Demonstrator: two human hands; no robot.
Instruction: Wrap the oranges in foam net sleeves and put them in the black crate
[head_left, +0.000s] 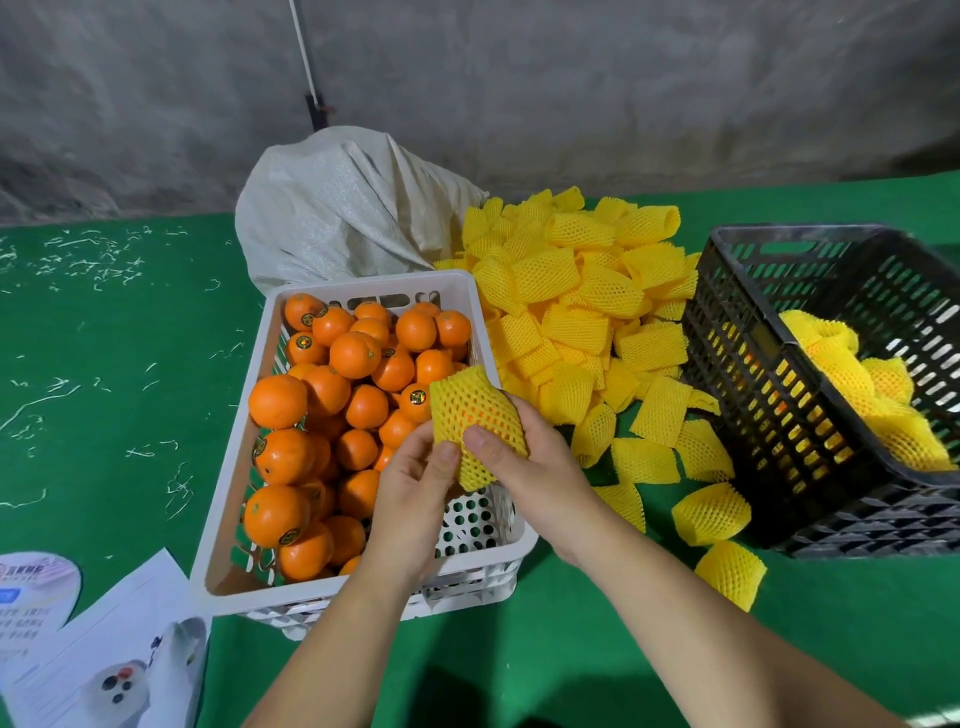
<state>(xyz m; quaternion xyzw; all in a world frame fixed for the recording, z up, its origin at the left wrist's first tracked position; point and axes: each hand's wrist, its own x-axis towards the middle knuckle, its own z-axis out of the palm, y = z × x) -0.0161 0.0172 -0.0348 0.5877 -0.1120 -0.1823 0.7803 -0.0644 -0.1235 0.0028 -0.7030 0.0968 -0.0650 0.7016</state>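
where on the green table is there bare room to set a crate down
Bare cloth left of the white crate, and the near edge under the forearms. Crowded between it and the black crate: loose foam sleeves.

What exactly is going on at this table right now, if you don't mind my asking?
A person is sleeving oranges. Both hands, left hand and right hand, hold an orange in a yellow foam net sleeve above the white crate of bare oranges. Loose sleeves are piled beside it; the black crate on the right already holds some wrapped ones.
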